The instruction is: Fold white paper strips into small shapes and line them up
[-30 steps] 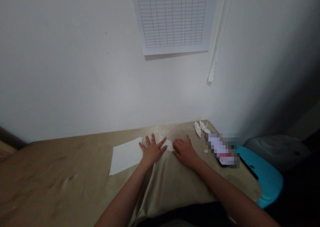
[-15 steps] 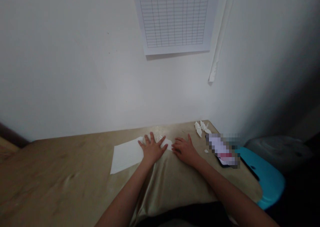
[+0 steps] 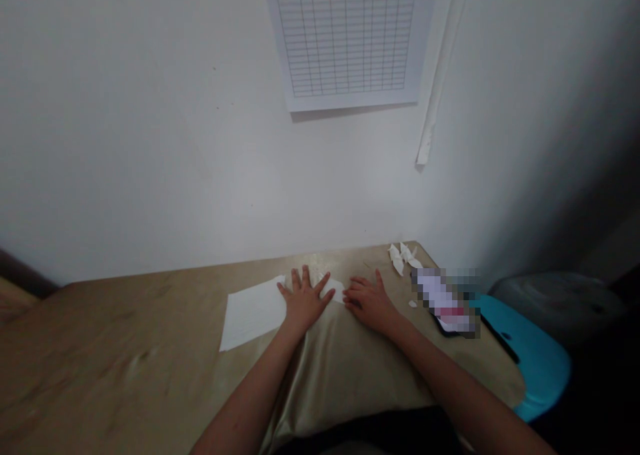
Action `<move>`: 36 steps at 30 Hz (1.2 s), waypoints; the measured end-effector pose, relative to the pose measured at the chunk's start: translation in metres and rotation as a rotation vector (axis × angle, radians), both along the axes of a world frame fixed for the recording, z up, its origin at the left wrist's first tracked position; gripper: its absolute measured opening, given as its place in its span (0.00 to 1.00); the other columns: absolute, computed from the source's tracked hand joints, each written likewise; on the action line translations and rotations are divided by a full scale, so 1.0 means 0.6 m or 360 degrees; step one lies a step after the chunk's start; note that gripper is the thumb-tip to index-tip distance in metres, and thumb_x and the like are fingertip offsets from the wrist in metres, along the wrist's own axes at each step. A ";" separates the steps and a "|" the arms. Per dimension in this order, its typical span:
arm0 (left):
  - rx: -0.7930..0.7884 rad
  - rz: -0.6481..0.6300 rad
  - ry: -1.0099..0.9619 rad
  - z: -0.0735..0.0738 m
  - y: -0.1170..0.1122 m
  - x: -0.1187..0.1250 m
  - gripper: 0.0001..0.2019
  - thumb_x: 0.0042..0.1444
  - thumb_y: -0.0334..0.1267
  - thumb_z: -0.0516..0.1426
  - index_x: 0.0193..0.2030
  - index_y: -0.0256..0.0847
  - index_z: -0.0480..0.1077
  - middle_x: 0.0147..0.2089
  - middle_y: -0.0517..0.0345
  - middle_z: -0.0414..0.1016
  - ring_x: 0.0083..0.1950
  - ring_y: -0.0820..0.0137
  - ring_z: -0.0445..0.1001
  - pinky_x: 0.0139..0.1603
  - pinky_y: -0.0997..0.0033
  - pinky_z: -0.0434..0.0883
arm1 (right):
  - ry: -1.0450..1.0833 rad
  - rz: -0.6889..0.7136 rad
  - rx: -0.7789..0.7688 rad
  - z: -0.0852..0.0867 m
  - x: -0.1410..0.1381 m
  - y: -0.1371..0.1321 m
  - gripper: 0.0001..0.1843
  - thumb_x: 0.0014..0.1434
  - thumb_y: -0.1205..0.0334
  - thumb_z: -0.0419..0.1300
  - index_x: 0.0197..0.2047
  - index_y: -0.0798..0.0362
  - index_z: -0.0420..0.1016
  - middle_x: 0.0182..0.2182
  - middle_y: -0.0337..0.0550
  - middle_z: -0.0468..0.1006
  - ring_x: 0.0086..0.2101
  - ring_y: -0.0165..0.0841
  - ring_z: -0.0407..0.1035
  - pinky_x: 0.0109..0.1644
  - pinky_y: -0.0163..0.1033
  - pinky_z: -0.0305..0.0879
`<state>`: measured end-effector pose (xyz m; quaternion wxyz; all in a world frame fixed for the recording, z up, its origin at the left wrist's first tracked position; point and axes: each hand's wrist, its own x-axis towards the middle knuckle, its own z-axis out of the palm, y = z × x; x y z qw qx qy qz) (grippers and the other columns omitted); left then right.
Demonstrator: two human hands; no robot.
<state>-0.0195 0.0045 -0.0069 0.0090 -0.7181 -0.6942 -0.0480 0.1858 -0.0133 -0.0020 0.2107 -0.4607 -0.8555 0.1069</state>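
My left hand [image 3: 305, 299] lies flat on the table with its fingers spread, pressing down on a small piece of white paper [image 3: 335, 288] whose corner shows to the right of the fingers. My right hand [image 3: 369, 301] rests palm down beside it, fingers curled at the paper's right edge. A larger white sheet [image 3: 250, 311] lies flat just left of my left hand. Most of the small paper is hidden under my hands.
The tan table [image 3: 125, 361] stands against a white wall with a printed grid chart [image 3: 345, 38]. Folded white paper figures [image 3: 403, 256] sit at the far right corner. A blurred-out phone-like object [image 3: 445, 301] lies by the right edge, above a blue stool [image 3: 530, 361].
My hands stay nearly still on the small paper. The right hand's fingers have shifted slightly left along its edge.
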 end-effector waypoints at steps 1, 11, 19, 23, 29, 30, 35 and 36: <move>0.0014 -0.0019 0.0007 -0.001 -0.002 0.000 0.29 0.63 0.65 0.45 0.70 0.71 0.53 0.79 0.57 0.41 0.77 0.36 0.35 0.64 0.18 0.37 | -0.0001 -0.0002 0.0000 0.000 0.000 0.000 0.11 0.68 0.60 0.56 0.48 0.46 0.78 0.47 0.44 0.81 0.61 0.40 0.63 0.67 0.73 0.20; 0.0224 -0.0058 0.0135 0.026 -0.019 -0.013 0.26 0.61 0.62 0.53 0.64 0.66 0.67 0.79 0.57 0.41 0.77 0.35 0.35 0.63 0.17 0.28 | 0.0044 0.0007 -0.0021 -0.005 0.002 0.002 0.11 0.67 0.59 0.56 0.48 0.45 0.78 0.48 0.44 0.81 0.61 0.41 0.63 0.67 0.73 0.18; 0.0128 -0.0097 0.0127 0.034 -0.013 -0.013 0.24 0.61 0.62 0.51 0.64 0.71 0.66 0.79 0.67 0.38 0.77 0.38 0.32 0.65 0.19 0.28 | -0.0003 -0.0001 -0.0012 -0.006 0.001 0.003 0.12 0.68 0.58 0.55 0.49 0.46 0.78 0.48 0.45 0.80 0.61 0.41 0.63 0.67 0.74 0.20; 0.0134 -0.0106 0.0105 0.031 -0.009 -0.017 0.24 0.60 0.64 0.51 0.63 0.72 0.66 0.79 0.70 0.38 0.77 0.37 0.30 0.65 0.20 0.28 | 0.0011 0.0020 -0.0031 -0.006 0.001 0.003 0.11 0.67 0.59 0.56 0.49 0.46 0.78 0.48 0.45 0.80 0.61 0.42 0.63 0.67 0.74 0.20; 0.0143 -0.0124 0.0074 0.029 -0.002 -0.022 0.25 0.59 0.65 0.52 0.62 0.73 0.66 0.79 0.69 0.36 0.77 0.37 0.29 0.64 0.19 0.27 | 0.0028 0.0015 -0.0030 -0.004 0.001 0.002 0.11 0.67 0.59 0.56 0.48 0.46 0.78 0.48 0.45 0.80 0.61 0.41 0.63 0.67 0.74 0.19; 0.0135 -0.0124 0.0072 0.028 -0.001 -0.023 0.25 0.59 0.66 0.52 0.63 0.73 0.66 0.79 0.69 0.36 0.77 0.37 0.29 0.64 0.20 0.27 | 0.0033 0.0019 -0.0030 -0.004 0.001 0.002 0.11 0.67 0.59 0.56 0.48 0.46 0.78 0.48 0.44 0.80 0.61 0.41 0.63 0.67 0.73 0.19; 0.0105 -0.0120 0.0063 0.025 0.006 -0.023 0.27 0.58 0.66 0.52 0.64 0.75 0.62 0.79 0.69 0.34 0.77 0.38 0.30 0.65 0.20 0.28 | 0.0019 0.0024 -0.0050 -0.003 0.001 0.003 0.11 0.67 0.60 0.56 0.48 0.46 0.78 0.49 0.44 0.80 0.61 0.40 0.63 0.67 0.73 0.19; 0.0100 -0.0114 0.0059 0.023 0.008 -0.023 0.27 0.58 0.66 0.52 0.65 0.74 0.62 0.79 0.68 0.34 0.77 0.38 0.30 0.65 0.20 0.28 | 0.0005 0.0023 -0.0051 -0.003 0.001 0.003 0.11 0.67 0.60 0.56 0.48 0.46 0.78 0.49 0.44 0.80 0.61 0.40 0.63 0.67 0.73 0.19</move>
